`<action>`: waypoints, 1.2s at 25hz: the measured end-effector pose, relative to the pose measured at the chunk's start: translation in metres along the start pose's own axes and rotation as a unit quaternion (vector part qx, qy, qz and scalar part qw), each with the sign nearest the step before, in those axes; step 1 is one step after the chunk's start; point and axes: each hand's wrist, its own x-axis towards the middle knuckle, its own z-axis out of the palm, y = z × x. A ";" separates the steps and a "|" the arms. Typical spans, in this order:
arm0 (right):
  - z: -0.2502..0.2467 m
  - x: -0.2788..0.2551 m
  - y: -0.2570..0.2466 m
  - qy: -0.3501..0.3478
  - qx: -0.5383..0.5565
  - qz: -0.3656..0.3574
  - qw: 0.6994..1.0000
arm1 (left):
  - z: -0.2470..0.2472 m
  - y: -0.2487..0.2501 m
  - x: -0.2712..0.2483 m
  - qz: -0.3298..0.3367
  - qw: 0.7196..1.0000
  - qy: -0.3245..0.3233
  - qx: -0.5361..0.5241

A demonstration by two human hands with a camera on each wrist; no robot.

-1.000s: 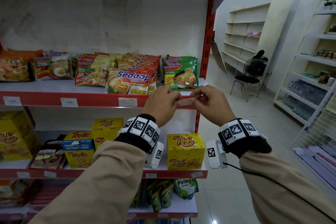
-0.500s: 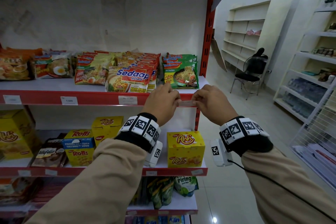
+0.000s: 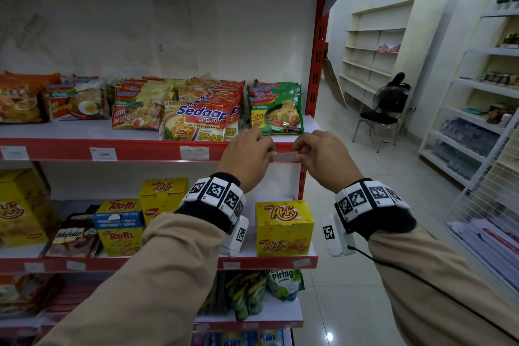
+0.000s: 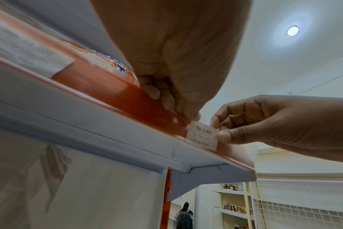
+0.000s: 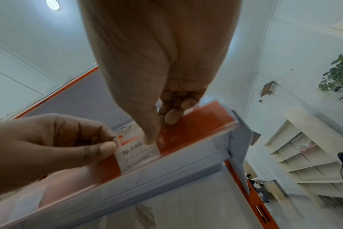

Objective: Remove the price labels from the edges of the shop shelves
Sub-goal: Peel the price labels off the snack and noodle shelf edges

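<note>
Your left hand and right hand pinch opposite ends of the Rp 2.000 price label; thin paper, likely tears, so pull evenly.

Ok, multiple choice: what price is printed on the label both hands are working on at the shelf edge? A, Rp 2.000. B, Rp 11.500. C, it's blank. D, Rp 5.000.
A: in the left wrist view the price label reads "Rp. 2.000", with the right hand pinching its end and the left hand at its other end on the red shelf edge.

price label reads "rp. 2.000"; noodle packet "mie sedaap instant"; yellow box "ahh".
</note>
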 end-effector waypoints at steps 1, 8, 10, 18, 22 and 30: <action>0.000 -0.001 0.000 0.002 0.002 0.001 1.000 | 0.000 0.001 0.000 -0.003 1.000 0.002 -0.009; 0.003 -0.004 -0.003 0.038 0.009 0.005 0.999 | 0.000 0.001 -0.003 0.000 0.999 0.029 -0.036; 0.004 -0.006 -0.004 0.050 -0.009 0.005 0.999 | 0.000 0.000 -0.006 0.004 0.999 0.037 -0.039; 0.010 -0.023 -0.009 0.095 -0.047 0.052 0.993 | -0.005 -0.009 -0.021 0.037 0.998 0.046 -0.013; 0.011 -0.038 -0.016 0.072 -0.041 0.066 0.994 | -0.006 -0.012 -0.033 0.036 0.998 0.009 0.059; 0.075 -0.121 -0.008 0.037 0.043 0.141 0.988 | 0.042 -0.012 -0.094 0.064 0.996 -0.040 0.041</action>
